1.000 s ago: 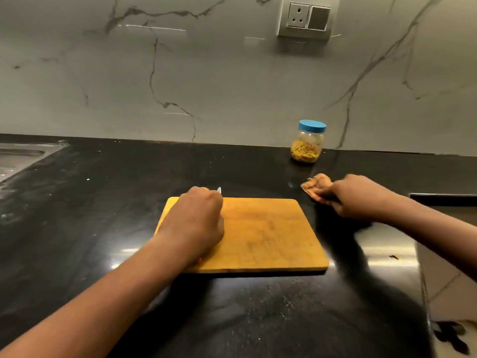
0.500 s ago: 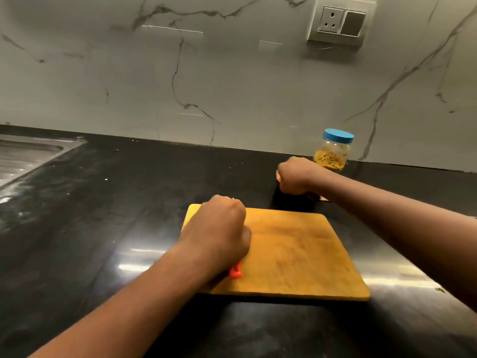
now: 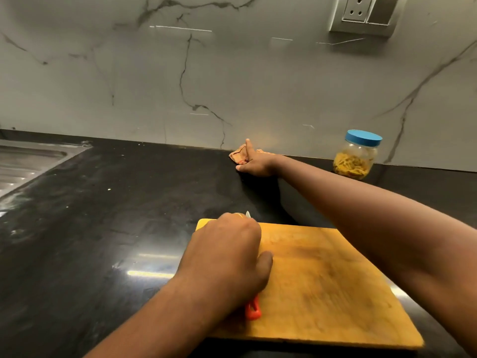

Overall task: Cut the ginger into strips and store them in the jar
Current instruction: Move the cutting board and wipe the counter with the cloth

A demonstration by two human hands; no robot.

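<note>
A wooden cutting board (image 3: 322, 285) lies on the black counter (image 3: 103, 241). My left hand (image 3: 227, 257) rests on the board's left part, its fingers curled round a knife (image 3: 253, 310) with an orange handle; the blade tip shows above the knuckles. My right hand (image 3: 254, 161) reaches far back by the wall and holds a small tan cloth (image 3: 238, 155) against the counter, one finger pointing up. A clear jar (image 3: 357, 156) with a blue lid stands at the back right, closed, with yellow ginger strips inside. No loose ginger shows on the board.
A steel sink (image 3: 28, 164) is set into the counter at the far left. The marble wall runs along the back, with a socket and switch plate (image 3: 366, 12) at top right. Light glare marks the counter left of the board.
My right hand has carried the cloth away from the board's far right corner, back and leftward to the wall. My left hand has stayed on the knife.
</note>
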